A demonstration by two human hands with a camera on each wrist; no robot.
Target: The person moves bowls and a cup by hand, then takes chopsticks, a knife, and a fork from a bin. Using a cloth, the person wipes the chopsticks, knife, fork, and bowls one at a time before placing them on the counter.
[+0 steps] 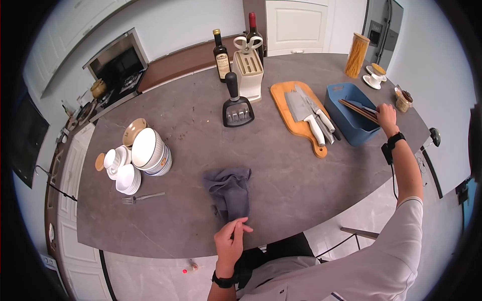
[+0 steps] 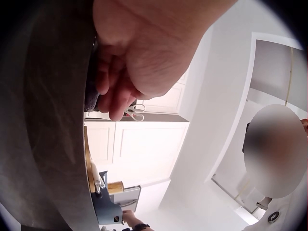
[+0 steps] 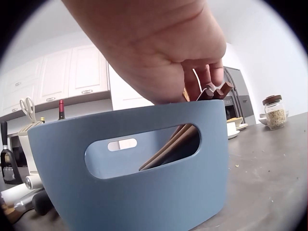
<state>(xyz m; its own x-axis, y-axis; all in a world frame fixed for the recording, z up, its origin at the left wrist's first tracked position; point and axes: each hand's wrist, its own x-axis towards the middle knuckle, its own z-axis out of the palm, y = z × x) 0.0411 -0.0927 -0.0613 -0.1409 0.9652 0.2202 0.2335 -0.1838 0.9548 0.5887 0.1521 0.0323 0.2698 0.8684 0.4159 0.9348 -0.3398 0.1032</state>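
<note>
At the right, my right hand [image 1: 386, 119] reaches over the rim of a blue plastic basket [image 3: 130, 192]. Its fingers curl round the ends of several brown wooden chopsticks [image 1: 357, 110], which slant down into the basket. Beside the chopsticks lies metal cutlery, whose thin ends show by the fingers in the right wrist view; the hand partly hides them. My left hand [image 1: 230, 243] is over the front table edge with loosely bent fingers and nothing in them. Just beyond its fingertips lies a crumpled dark grey cloth [image 1: 228, 190].
Left of the basket, a wooden board [image 1: 282, 95] bears a cleaver [image 1: 299, 108] and other knives. Stacked bowls [image 1: 150, 148] and a fork [image 1: 143, 198] are at the left. A black-handled tool [image 1: 237, 111], a knife block [image 1: 249, 75] and bottles stand behind. A lidded jar [image 1: 403, 102] stands at the right.
</note>
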